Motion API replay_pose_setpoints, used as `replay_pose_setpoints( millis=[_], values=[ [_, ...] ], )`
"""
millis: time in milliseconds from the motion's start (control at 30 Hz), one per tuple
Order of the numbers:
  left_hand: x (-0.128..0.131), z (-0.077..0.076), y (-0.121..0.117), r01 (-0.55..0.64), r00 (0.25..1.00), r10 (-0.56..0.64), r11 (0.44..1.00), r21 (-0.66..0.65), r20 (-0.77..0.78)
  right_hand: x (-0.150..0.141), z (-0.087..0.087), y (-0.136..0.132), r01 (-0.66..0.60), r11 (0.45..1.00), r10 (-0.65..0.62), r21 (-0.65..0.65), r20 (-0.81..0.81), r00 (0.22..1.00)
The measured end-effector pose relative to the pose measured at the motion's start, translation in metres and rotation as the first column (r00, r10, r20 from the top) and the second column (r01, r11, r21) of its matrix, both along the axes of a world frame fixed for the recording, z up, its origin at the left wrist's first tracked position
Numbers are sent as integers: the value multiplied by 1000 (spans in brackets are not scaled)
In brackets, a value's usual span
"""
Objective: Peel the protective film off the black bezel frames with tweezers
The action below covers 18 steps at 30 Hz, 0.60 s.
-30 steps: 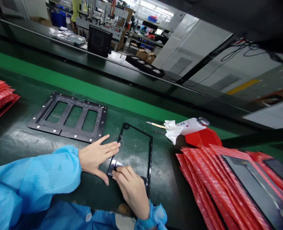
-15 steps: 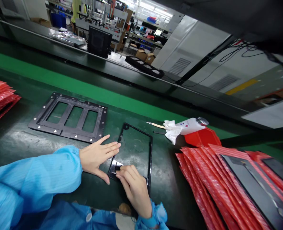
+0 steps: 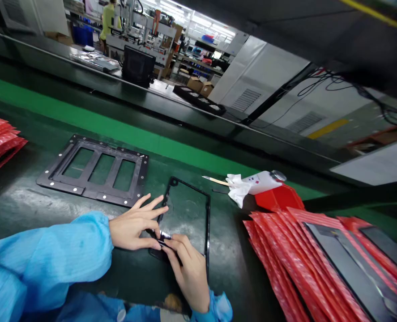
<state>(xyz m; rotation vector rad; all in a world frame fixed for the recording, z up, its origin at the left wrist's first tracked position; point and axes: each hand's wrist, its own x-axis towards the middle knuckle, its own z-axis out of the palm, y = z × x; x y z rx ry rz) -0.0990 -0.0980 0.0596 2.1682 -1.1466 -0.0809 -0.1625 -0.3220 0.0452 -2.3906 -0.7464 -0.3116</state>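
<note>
A thin black rectangular frame (image 3: 208, 228) lies flat on the green bench, with a dark panel across its near end. Over the near left corner of this frame, my right hand (image 3: 188, 264) pinches a thin pale strip (image 3: 163, 243) between thumb and fingertips; its exact kind is too small to make out. My left hand (image 3: 134, 226) meets it from the left, thumb and index finger closed at the strip's other end. The other left fingers stretch out over the frame's left side. Both sets of fingertips partly cover the corner.
A black fixture plate (image 3: 92, 172) with three windows lies at left. Red bubble bags are stacked at far left (image 3: 0, 145) and right (image 3: 275, 255), a dark panel (image 3: 342, 259) atop the right stack. Behind are a craft knife (image 3: 215, 180), a white bottle (image 3: 263, 181) and a red tray (image 3: 280, 197).
My left hand has gone from spread fingers to a pinch, its index finger and thumb now at the strip by my right fingertips. My right hand stays at the frame's near corner.
</note>
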Motion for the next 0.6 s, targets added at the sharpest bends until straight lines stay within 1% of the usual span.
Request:
replay_pose_setpoints(
  millis=[100,200,300,367,400,500,600],
  values=[
    [-4,0,-5,-15,1000,14,1000,-28,-21,-1,-1,1,-7,999,8,-33,23,1000],
    [-6,2,-6,-34,999,36,999,-42,35,-1,1,0,-2,999,4,-37,31,999],
    [-3,5,-3,-123,983,131,990,-70,126,2,8,-2,69,998,-69,7,0,998],
    [2,5,1,-192,958,206,978,-86,198,5,16,-3,129,991,-128,37,-40,991],
    [5,5,4,-209,946,224,974,-84,234,8,20,-3,148,988,-145,45,-60,988],
    [11,2,8,-218,914,213,976,-25,346,15,25,1,150,987,-144,51,-99,985],
    [14,0,10,-234,877,181,970,68,446,21,20,5,113,993,-107,42,-125,986]
  ],
)
